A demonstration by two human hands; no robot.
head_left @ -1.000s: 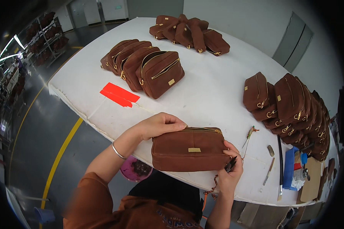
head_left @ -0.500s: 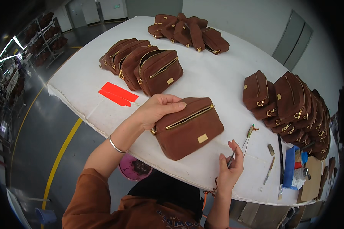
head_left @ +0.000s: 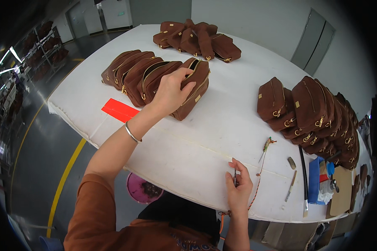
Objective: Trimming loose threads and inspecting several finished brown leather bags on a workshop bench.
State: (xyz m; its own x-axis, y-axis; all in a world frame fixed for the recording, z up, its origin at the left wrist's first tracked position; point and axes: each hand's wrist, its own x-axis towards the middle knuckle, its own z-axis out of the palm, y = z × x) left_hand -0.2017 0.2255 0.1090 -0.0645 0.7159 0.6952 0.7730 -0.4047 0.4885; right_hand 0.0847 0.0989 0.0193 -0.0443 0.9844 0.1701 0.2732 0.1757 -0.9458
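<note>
My left hand (head_left: 171,93) grips the top of a brown zippered bag (head_left: 199,85) with a gold zipper and a small gold plate. This bag leans at the near right end of a row of similar brown bags (head_left: 132,77), some with their tops unzipped. Lower down, above the table's near edge, my right hand (head_left: 240,188) is closed around a slim dark metal tool (head_left: 235,175). Most of that tool hides behind the fingers, so its kind does not show.
Stacked brown bags (head_left: 318,108) fill the right side; another pile (head_left: 197,39) lies at the far edge. A red sheet (head_left: 119,110), a corded pointed tool (head_left: 266,145), a brush (head_left: 304,184) and a blue tray (head_left: 315,182) are on the table (head_left: 188,167). Below stands a pink bin (head_left: 137,188).
My left hand has carried the bag from in front of me, away and to the left, to the end of the row. My right hand has shifted slightly left with the tool.
</note>
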